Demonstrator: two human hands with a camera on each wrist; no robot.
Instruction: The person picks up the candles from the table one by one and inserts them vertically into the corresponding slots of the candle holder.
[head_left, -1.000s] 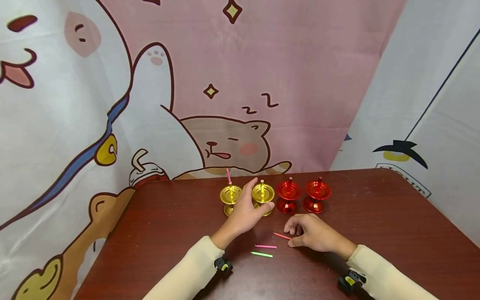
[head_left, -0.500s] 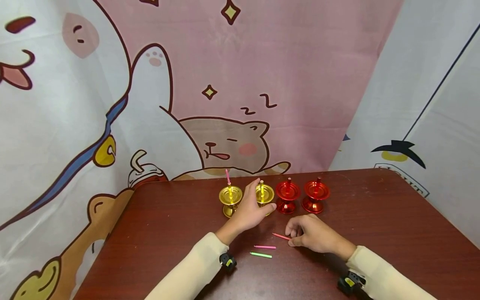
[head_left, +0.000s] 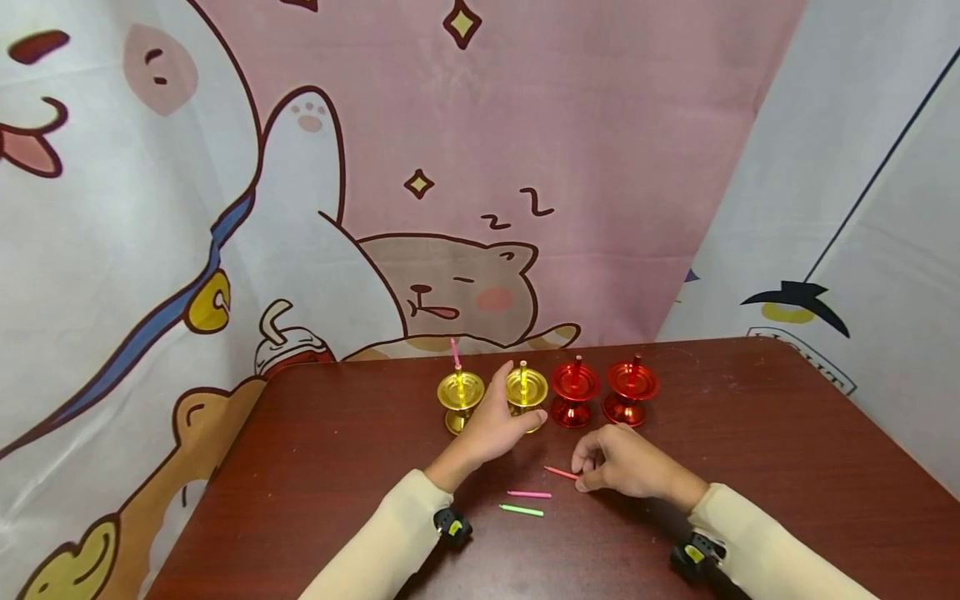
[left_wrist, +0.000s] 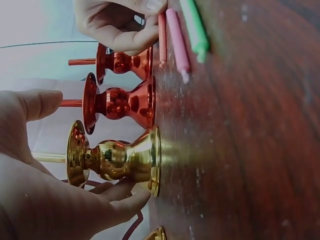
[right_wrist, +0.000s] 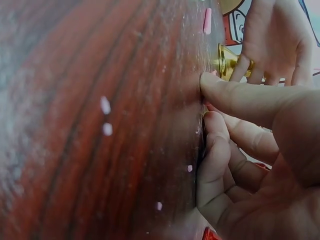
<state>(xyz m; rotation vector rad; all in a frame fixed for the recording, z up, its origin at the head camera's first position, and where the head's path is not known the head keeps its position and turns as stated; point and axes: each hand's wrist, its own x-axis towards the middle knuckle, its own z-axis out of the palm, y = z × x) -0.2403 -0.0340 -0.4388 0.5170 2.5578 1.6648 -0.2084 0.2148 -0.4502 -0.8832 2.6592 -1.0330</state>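
Observation:
Beside the second gold candle holder (head_left: 527,388) is my left hand (head_left: 491,425), its thumb held away from the rest. In the left wrist view, its fingers (left_wrist: 117,200) reach along the gold holder's base; whether they touch it I cannot tell. My right hand (head_left: 630,462) is low over the table, thumb and forefinger pinching the rear end of a red candle (head_left: 560,472). That candle lies close to the tabletop. A pink candle (head_left: 529,494) and a green candle (head_left: 521,510) lie nearer to me. The first gold holder (head_left: 461,390) carries an upright pink candle (head_left: 455,352).
Two red candle holders (head_left: 574,383) (head_left: 632,381) continue the row to the right, with no candles on their stems. A brown tabletop (head_left: 337,475) bears everything. A printed cartoon cloth (head_left: 600,167) hangs behind its back edge.
My left hand moves slightly right, then back left, beside the second gold holder. My right hand stays at the red candle, almost still. The holders and loose candles stay where they were.

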